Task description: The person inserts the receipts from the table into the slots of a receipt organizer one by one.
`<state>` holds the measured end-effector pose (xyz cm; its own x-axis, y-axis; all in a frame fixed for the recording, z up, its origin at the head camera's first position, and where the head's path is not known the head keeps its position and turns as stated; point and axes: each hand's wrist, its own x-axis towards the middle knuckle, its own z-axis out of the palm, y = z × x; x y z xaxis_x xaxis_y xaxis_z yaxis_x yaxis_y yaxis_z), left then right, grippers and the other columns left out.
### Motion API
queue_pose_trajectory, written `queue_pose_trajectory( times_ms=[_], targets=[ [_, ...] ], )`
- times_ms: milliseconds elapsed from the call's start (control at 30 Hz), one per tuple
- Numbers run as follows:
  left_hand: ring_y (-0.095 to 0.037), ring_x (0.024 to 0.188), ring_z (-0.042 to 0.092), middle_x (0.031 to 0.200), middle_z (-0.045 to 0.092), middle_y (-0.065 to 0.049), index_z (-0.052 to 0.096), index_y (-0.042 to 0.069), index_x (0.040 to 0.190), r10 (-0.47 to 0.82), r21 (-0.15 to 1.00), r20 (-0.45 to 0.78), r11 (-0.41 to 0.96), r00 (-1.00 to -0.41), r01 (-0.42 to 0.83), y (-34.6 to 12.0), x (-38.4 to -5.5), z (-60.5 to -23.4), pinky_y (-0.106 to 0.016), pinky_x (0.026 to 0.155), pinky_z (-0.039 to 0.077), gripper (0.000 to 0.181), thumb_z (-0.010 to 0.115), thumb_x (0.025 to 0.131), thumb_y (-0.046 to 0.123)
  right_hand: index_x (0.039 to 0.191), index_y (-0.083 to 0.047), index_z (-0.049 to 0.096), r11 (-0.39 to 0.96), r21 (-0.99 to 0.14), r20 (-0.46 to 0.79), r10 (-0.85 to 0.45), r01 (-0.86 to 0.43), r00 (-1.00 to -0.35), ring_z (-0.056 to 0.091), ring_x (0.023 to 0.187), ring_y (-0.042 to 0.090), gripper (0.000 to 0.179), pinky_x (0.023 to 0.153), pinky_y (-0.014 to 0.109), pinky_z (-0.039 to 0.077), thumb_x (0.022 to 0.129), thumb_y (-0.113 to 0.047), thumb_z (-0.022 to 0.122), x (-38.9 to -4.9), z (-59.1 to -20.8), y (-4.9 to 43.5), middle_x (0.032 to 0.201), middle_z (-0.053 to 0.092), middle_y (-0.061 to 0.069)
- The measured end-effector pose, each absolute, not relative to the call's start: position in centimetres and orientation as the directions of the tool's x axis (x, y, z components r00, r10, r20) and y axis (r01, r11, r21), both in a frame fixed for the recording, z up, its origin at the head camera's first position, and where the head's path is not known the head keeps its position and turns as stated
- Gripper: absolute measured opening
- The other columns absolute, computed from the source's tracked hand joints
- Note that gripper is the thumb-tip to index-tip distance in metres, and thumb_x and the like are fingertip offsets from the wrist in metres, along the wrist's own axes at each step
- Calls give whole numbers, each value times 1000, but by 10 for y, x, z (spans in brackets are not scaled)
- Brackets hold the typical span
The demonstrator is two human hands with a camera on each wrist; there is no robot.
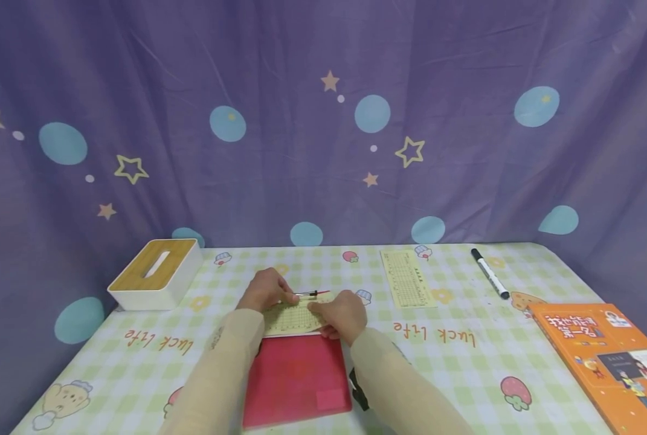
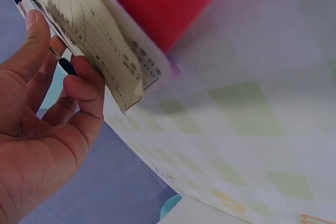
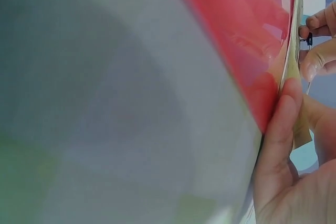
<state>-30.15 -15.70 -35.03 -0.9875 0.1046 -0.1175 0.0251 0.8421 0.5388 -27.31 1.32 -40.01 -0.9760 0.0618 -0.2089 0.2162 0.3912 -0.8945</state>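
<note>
A red folder lies on the table in front of me, with yellow printed sheets at its far end. Along the sheets' far edge runs a metal clip with black tips. My left hand pinches this clip; in the left wrist view its thumb and fingers close about the wire and a black tip. My right hand grips the sheets at their right side, thumb on top and fingers beneath. The right wrist view shows those fingers against the folder's edge.
A white tissue box with a wooden lid stands at the back left. Another yellow printed sheet lies right of my hands, with a black-and-white marker farther right. An orange book occupies the right front. A purple curtain hangs behind.
</note>
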Motion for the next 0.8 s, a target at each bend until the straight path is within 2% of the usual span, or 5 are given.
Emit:
queue_pose_trajectory(
  times_ms=[167, 367, 700, 800],
  targets=[
    [-32, 98, 67, 97, 75, -14, 80, -1, 89, 107, 537, -86, 842, -991, 44, -155, -302, -354, -43, 86, 55, 17, 86, 84, 14, 80, 0, 62, 382, -898, -209, 64, 218, -976, 61, 40, 14, 37, 44, 29, 53, 85, -30, 84, -274, -401, 15, 57, 65, 11],
    [-34, 103, 66, 97, 75, -13, 80, 0, 91, 71, 540, -89, 842, -993, 12, -152, -305, -360, -45, 91, 54, 17, 85, 84, 15, 82, 0, 61, 371, -898, -227, 69, 236, -972, 60, 39, 12, 37, 44, 29, 54, 85, -29, 84, -274, -399, 18, 58, 64, 11],
    [-36, 99, 67, 90, 75, -13, 79, -3, 91, 85, 561, -24, 826, -996, 57, -156, -297, -365, -47, 88, 55, 19, 86, 82, 12, 91, 1, 55, 303, -912, -280, 26, 275, -960, 62, 43, 14, 42, 49, 30, 57, 82, -25, 86, -272, -398, 22, 67, 64, 13],
    [-34, 97, 67, 89, 75, -12, 79, -3, 91, 78, 564, -17, 824, -997, 55, -157, -296, -367, -47, 89, 54, 20, 87, 81, 12, 90, 1, 54, 296, -910, -303, 5, 291, -953, 61, 43, 13, 37, 49, 29, 57, 83, -18, 85, -274, -398, 23, 64, 65, 13]
  ],
)
